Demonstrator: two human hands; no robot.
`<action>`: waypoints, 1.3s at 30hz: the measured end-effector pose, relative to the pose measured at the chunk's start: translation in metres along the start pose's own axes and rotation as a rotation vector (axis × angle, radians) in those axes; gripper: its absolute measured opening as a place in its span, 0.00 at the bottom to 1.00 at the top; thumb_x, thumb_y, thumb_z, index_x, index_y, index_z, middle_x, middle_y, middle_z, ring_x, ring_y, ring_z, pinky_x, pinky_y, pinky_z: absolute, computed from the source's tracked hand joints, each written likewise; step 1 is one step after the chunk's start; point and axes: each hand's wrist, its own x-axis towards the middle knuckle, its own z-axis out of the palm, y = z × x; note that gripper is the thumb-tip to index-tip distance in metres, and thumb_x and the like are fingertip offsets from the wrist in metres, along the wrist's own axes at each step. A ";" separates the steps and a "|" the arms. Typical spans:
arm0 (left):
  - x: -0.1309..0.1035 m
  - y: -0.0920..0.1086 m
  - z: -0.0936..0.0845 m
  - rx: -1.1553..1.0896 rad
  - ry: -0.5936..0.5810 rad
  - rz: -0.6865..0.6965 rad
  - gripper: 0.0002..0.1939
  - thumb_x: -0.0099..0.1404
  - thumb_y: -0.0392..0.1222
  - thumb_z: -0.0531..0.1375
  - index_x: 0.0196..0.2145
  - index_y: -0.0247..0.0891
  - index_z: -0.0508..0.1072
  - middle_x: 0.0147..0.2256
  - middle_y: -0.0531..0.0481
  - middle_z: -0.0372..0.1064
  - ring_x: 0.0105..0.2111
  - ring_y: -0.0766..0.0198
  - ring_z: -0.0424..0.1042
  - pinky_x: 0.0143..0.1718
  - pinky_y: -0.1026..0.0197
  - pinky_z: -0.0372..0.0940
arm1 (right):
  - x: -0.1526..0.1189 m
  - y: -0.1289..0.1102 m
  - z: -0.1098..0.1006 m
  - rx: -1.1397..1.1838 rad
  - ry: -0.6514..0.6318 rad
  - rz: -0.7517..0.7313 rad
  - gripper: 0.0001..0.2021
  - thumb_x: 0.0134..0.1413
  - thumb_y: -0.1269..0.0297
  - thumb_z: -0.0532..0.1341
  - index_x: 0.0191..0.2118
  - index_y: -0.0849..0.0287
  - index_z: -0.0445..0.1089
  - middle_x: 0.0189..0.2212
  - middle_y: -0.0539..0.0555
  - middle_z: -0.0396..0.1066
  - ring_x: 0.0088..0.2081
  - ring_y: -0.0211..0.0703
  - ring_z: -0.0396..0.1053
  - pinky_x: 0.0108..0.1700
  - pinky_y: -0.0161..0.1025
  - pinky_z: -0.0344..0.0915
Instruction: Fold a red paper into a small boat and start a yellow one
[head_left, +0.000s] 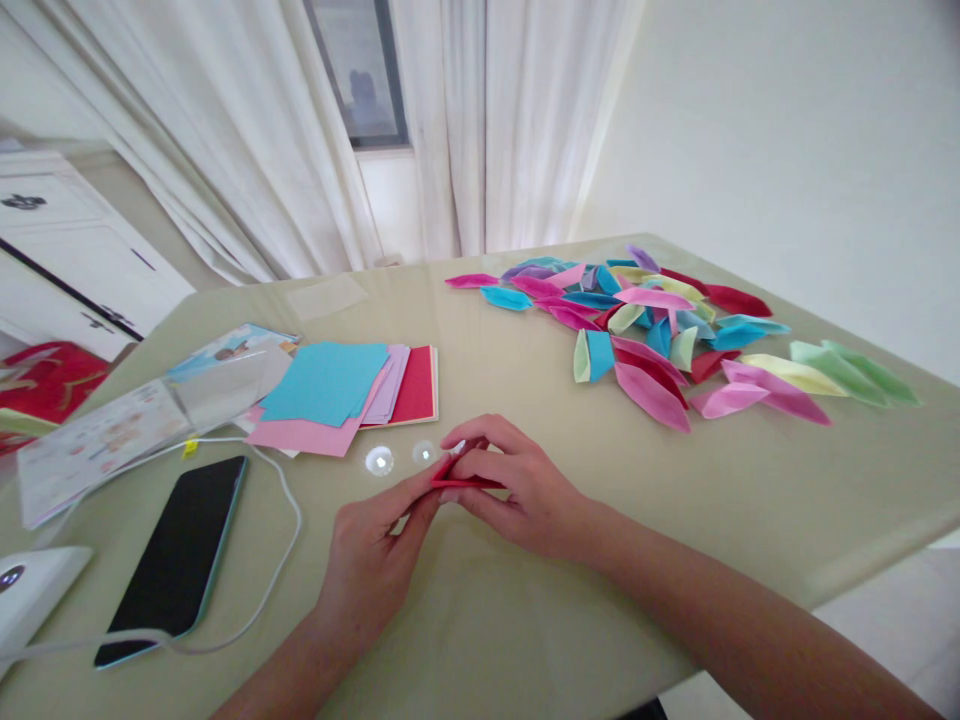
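Between my two hands is a small folded piece of red paper [474, 483], held just above the table near its front. My left hand [381, 535] pinches its left end between thumb and fingers. My right hand [517, 485] grips the other side, with its fingers over the top and the thumb below; they hide much of the paper. Just beyond my hands lies a stack of coloured paper squares, with blue sheets [326, 383] on top, pink paper [307, 434] beneath and red sheets [417, 385] at its right.
A pile of folded paper pieces [649, 390] in many colours spreads over the table's right half. At the left lie a black-screened phone [176, 555], a white cable [289, 535], printed plastic packaging [105, 445] and part of a white device [37, 590].
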 end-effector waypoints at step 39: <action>0.041 -0.061 -0.043 0.360 0.135 -0.258 0.28 0.73 0.58 0.57 0.61 0.40 0.76 0.59 0.37 0.77 0.57 0.42 0.76 0.60 0.37 0.71 | 0.022 0.063 -0.044 0.440 0.478 0.838 0.26 0.62 0.56 0.69 0.61 0.61 0.70 0.50 0.61 0.80 0.29 0.37 0.78 0.30 0.35 0.71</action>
